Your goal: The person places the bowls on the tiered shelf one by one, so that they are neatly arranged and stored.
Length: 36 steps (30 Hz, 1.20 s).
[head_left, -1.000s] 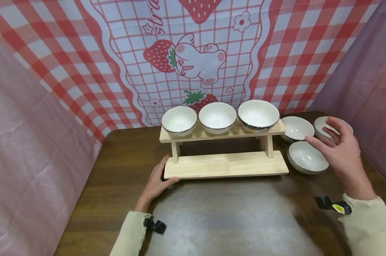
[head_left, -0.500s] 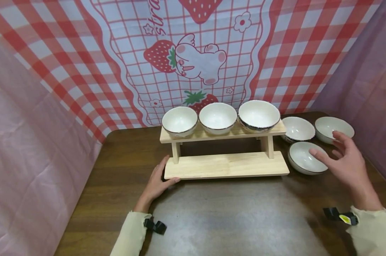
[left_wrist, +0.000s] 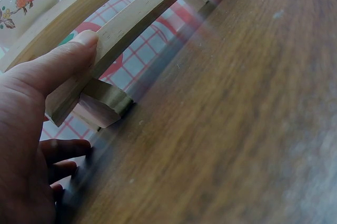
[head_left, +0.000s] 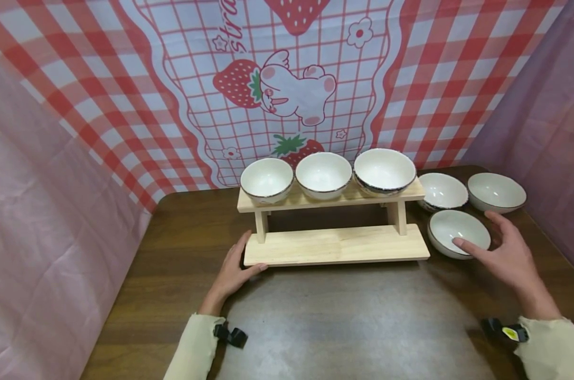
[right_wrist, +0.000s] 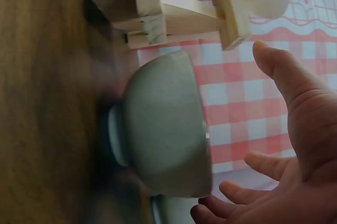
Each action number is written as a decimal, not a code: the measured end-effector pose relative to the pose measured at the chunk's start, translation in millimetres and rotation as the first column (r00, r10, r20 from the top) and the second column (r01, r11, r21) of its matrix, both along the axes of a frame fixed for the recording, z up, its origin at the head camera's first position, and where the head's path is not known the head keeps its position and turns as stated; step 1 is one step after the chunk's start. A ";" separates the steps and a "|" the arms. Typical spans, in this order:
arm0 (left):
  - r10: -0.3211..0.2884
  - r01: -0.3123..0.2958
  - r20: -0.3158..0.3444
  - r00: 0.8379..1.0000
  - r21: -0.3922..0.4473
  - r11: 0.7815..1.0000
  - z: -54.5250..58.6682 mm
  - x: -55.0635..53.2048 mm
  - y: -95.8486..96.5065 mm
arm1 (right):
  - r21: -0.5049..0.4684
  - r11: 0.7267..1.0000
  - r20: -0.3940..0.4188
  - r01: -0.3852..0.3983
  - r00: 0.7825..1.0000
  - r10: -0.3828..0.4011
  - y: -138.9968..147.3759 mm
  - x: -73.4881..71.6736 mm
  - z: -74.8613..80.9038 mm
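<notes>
A two-tier wooden stand (head_left: pixel 334 245) carries three white bowls with dark rims on its upper shelf: a left bowl (head_left: pixel 266 179), a middle bowl (head_left: pixel 323 175) and a right bowl (head_left: pixel 384 169). My left hand (head_left: pixel 231 270) grips the lower shelf's left corner, thumb along the front edge, fingers by the end. To the right of the stand a front bowl (head_left: pixel 450 229) sits upright on the table. My right hand (head_left: pixel 510 256) is beside it, fingers spread, the thumb overlapping its opening in the head view. The right wrist view shows this bowl's outside (right_wrist: pixel 166 126) with the thumb apart from it.
Behind the front bowl stand two more bowls, a back left one (head_left: pixel 442 191) and a back right one (head_left: pixel 497 191). A red checked strawberry cloth (head_left: pixel 296 89) hangs behind the brown table (head_left: pixel 325 322). Pink curtains (head_left: pixel 35 221) close off the sides.
My right hand has come down and toward me from the back right bowl to the right side of the front bowl. The left hand, stand and bowls have stayed put.
</notes>
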<state>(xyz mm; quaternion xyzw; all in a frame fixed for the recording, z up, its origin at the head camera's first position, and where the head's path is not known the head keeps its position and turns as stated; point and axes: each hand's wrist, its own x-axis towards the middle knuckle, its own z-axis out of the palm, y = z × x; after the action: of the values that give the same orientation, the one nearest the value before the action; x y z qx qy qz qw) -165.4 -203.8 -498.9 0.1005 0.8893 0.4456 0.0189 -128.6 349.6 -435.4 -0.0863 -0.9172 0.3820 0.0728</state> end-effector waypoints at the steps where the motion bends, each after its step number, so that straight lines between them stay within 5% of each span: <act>1: 0.001 -0.001 0.000 1.000 0.000 1.000 0.1 0.1 0.0 | 0.007 1.000 -0.012 -0.004 1.000 0.004 -0.1 0.0 -2.4; 19: 0.004 -0.004 0.005 1.000 0.004 1.000 1.0 1.2 0.4 | -0.002 0.998 -0.013 -0.068 0.998 0.068 0.4 -0.1 -34.5; 27: 0.004 -0.004 -0.005 1.000 0.003 1.000 -0.3 1.2 -0.3 | -0.011 0.999 0.053 -0.034 0.998 0.035 -0.2 -2.0 -40.3; 36: -0.004 0.003 -0.017 1.000 -0.006 1.000 -1.7 -1.3 -1.1 | -0.074 0.997 0.021 0.017 1.000 -0.016 -1.5 -2.4 -46.5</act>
<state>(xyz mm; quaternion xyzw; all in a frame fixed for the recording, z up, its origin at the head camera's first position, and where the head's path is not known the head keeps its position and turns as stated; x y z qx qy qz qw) -166.6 -204.9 -500.6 0.1058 0.8907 0.4419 0.0125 -131.0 348.2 -481.9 -0.1004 -0.9024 0.4142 0.0635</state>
